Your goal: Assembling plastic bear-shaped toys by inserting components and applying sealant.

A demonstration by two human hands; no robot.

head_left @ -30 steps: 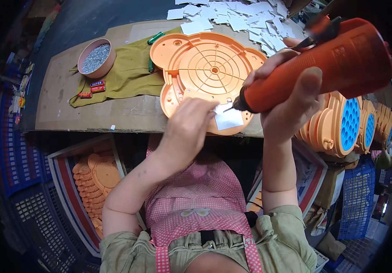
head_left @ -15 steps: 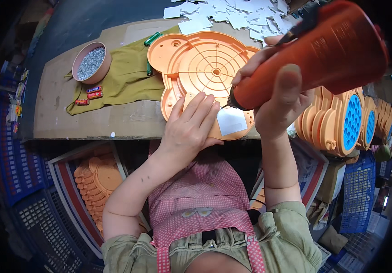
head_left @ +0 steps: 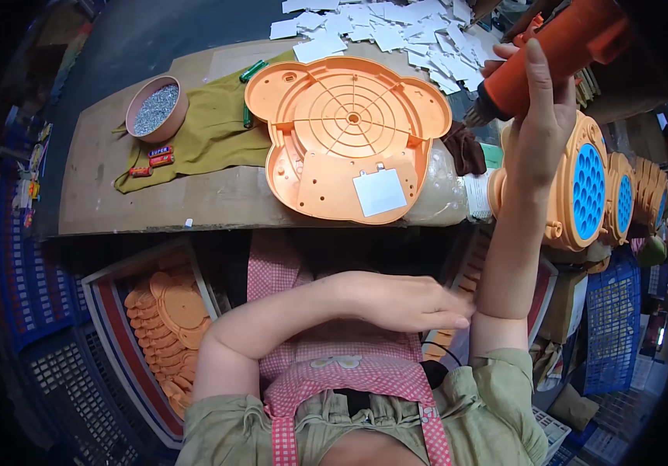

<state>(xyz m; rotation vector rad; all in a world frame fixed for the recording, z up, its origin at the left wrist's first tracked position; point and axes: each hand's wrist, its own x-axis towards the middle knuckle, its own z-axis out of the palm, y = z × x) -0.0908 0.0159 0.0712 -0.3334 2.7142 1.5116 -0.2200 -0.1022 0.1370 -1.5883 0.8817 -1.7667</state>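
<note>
An orange-red power screwdriver [head_left: 555, 58] is gripped in my right hand [head_left: 543, 101], raised over the right side of the table. Its dark tip points down and left, clear of the work. My left hand [head_left: 411, 303] hangs in front of the apron below the table edge, fingers stretched to the right and slightly blurred, with nothing seen in it. On the table lies an orange bear-shaped plastic shell [head_left: 326, 147], its ribbed inside facing up, touched by neither hand. A white square plate [head_left: 380, 192] rests on the shell's lower right part.
A pink bowl [head_left: 172, 130] of small metal screws stands on an olive cloth [head_left: 217, 140], near red batteries [head_left: 161, 160] and green batteries [head_left: 252, 71]. White square pieces [head_left: 396, 35] pile at the back. Orange shells with blue discs [head_left: 588, 190] stand right; more shells [head_left: 182, 311] fill a box lower left.
My left hand has left the shell and dropped toward the right below the table edge. My right hand has lifted the power screwdriver away, up and right. The shell has shifted slightly left.
</note>
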